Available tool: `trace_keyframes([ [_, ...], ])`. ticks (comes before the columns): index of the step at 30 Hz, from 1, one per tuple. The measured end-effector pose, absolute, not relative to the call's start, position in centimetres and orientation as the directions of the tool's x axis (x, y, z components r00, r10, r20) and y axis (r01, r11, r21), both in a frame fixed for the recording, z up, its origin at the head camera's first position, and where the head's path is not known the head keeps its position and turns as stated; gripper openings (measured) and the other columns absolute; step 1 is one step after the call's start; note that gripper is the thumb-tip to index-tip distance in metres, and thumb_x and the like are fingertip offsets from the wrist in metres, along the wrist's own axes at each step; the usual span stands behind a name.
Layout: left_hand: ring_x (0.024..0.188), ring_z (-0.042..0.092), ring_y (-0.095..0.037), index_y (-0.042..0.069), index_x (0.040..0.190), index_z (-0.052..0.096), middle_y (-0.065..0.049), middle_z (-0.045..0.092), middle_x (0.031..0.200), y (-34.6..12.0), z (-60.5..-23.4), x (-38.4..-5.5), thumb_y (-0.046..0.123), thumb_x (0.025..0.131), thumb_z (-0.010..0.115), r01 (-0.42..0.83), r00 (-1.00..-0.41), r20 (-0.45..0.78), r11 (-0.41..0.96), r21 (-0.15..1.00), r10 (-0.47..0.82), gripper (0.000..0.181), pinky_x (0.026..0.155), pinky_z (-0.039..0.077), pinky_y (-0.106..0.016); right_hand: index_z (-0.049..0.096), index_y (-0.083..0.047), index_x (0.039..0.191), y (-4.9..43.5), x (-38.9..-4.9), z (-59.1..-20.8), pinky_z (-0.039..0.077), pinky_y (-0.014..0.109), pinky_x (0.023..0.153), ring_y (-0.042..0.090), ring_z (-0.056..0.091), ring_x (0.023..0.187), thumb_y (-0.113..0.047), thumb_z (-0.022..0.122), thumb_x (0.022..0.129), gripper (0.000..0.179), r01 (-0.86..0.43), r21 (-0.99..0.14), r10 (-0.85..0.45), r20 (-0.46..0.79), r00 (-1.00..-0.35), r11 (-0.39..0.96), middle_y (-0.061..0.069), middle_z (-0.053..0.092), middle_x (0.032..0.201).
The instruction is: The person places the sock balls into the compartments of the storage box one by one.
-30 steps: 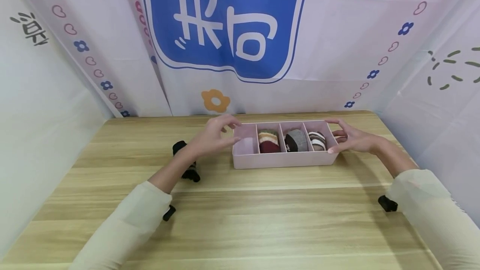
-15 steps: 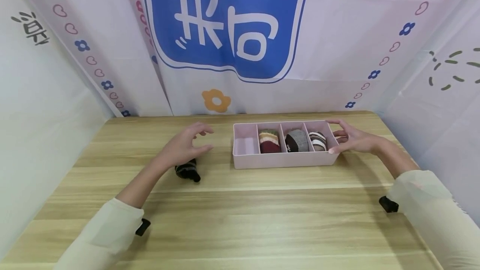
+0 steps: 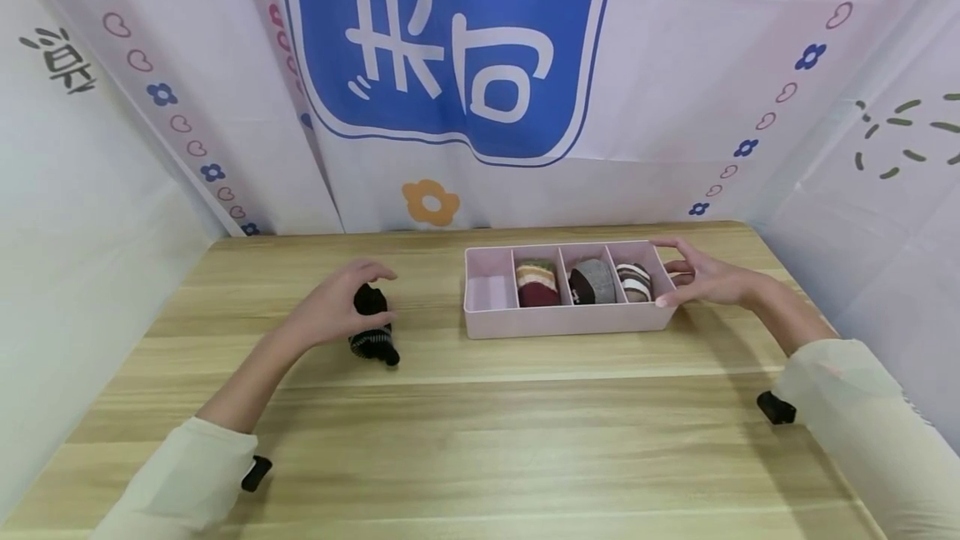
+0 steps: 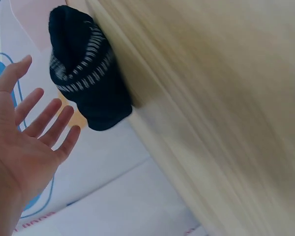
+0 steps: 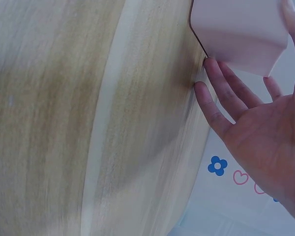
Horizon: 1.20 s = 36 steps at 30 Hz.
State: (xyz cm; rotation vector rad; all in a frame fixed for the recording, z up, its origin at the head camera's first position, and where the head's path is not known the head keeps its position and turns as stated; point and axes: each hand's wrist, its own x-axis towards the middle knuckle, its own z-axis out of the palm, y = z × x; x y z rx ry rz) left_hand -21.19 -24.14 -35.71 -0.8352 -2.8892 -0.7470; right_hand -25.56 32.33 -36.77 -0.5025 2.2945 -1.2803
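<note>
A rolled black sock (image 3: 372,346) with pale dashed bands (image 4: 88,69) lies on the table at left. My left hand (image 3: 330,307) is beside and partly over it, thumb and fingers spread apart, holding nothing. To the right sits a pink divided storage box (image 3: 570,322). In its compartments are a striped sock with a maroon part (image 3: 538,286), a grey and dark sock (image 3: 596,282) and a brown-and-white striped sock (image 3: 635,283); the leftmost compartment is bare. My right hand (image 3: 708,277) holds the box's right end, thumb at the front corner and a finger at the back corner.
The wooden table (image 3: 525,432) reaches back to a white cloth backdrop (image 3: 645,182) with a blue sign print. White cloth walls stand at both sides. A black strap piece shows under each sleeve (image 3: 180,473).
My left hand has moved from the box's left end leftward and back to the black sock, fingers apart. The right hand stays at the box's right end.
</note>
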Motion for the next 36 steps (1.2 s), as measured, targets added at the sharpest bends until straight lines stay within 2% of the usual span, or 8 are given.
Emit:
trace_keyframes([
  [8,0.127,0.055,-0.047,-0.004,0.131,0.065,-0.026,0.059,0.135,-25.6,-36.8,-21.4,0.029,0.086,0.084,0.523,-0.851,0.178,0.762,0.381,0.495,0.059,0.105,0.044,-0.064,0.009,-0.012,0.161,32.3,-25.5,-36.7,0.041,0.063,0.109,0.062,0.036,0.139,-0.011,0.076,0.089,0.099,-0.087,-0.858,-0.515,-0.219,-0.829,0.506,0.045,0.027,0.154],
  [16,0.128,0.052,-0.048,-0.001,0.136,0.063,-0.027,0.056,0.138,-26.9,-37.3,-21.3,0.042,0.079,0.087,0.542,-0.834,0.142,0.744,0.391,0.534,0.075,0.104,0.044,-0.066,0.009,-0.011,0.161,32.4,-25.6,-36.8,0.041,0.063,0.109,0.062,0.034,0.14,-0.01,0.076,0.089,0.099,-0.089,-0.861,-0.517,-0.216,-0.828,0.501,0.045,0.026,0.155],
  [24,0.119,0.055,-0.045,0.002,0.141,0.059,-0.028,0.051,0.136,-27.5,-37.5,-21.1,0.045,0.07,0.095,0.535,-0.835,0.105,0.753,0.382,0.54,0.091,0.094,0.05,-0.064,0.008,-0.011,0.161,32.3,-25.5,-36.8,0.037,0.065,0.111,0.063,0.03,0.142,-0.011,0.076,0.09,0.098,-0.089,-0.857,-0.519,-0.222,-0.825,0.508,0.045,0.023,0.156],
  [29,0.116,0.057,-0.043,0.0,0.144,0.056,-0.028,0.054,0.133,-27.5,-37.5,-20.8,0.04,0.072,0.094,0.501,-0.851,0.066,0.765,0.404,0.522,0.09,0.094,0.051,-0.063,0.008,-0.01,0.161,32.3,-25.6,-36.8,0.038,0.063,0.111,0.063,0.031,0.142,-0.011,0.076,0.09,0.099,-0.09,-0.859,-0.519,-0.219,-0.826,0.504,0.046,0.024,0.155],
  [36,0.115,0.057,-0.04,0.001,0.142,0.058,-0.028,0.055,0.133,-27.3,-37.8,-20.7,0.04,0.073,0.093,0.504,-0.85,0.078,0.76,0.412,0.521,0.087,0.093,0.052,-0.06,0.008,-0.01,0.161,32.3,-25.6,-36.9,0.041,0.061,0.109,0.062,0.033,0.141,-0.01,0.076,0.089,0.099,-0.087,-0.863,-0.521,-0.217,-0.826,0.498,0.046,0.025,0.155],
])
